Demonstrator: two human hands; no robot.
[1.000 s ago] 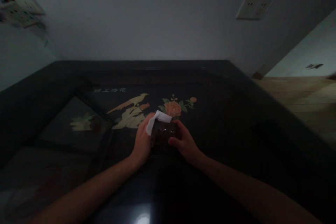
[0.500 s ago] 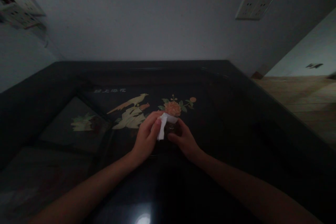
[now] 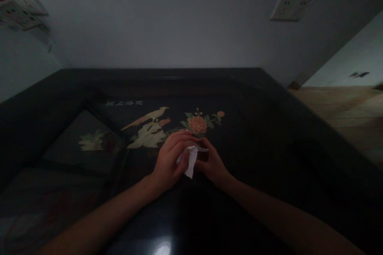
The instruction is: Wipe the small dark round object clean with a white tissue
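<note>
The room is dim. My left hand is curled over a white paper tissue, pinching it against a small dark object that is now almost wholly hidden between my hands. My right hand is closed on the right side of that dark object. Both hands hover just above a black lacquered table, close to its inlaid picture of a bird and an orange flower.
The black table fills the lower view and meets a grey wall. A wall socket is at the upper right, another socket plate at the upper left. Wooden floor shows to the right of the table.
My left hand has swept the tissue from the top of the dark object down over its near side. The dark object, visible a second ago, is now covered by my hands.
</note>
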